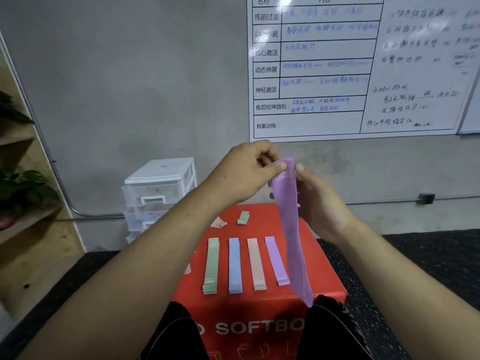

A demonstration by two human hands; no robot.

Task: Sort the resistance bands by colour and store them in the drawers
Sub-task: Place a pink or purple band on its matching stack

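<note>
**Lilac Band Aloft, Not Yet Laid Down**

Holding a long lilac fabric resistance band (292, 229) upright over the red padded soft box (322, 271), with the lower end dangling near the box's near edge. Pinched at the top by the left hand (246, 172), between closed thumb and forefinger. Steadied on the right edge by the right hand (320, 203), with the thumb pressed near the top and the remaining fingers behind the strip, mostly hidden.

Laid out below on the box, left to right: a flat stack of pale green bands (211, 266), a stack of light blue bands (235, 266), a stack of peach bands (256, 263), a stack of lilac bands (276, 261). Farther back, a folded green band (243, 218) and a crumpled pink band (218, 222), unsorted. Far left by the wall, a white plastic drawer unit (158, 188), well apart from the box.

Likely trouble:
- Could sweep the hanging tail across the lilac or peach stack on lowering and skew it, hanging so near.
- Could twist or fold on landing, being limp and held only at one end.
- Could slide off the near edge if set down too close to it.
</note>
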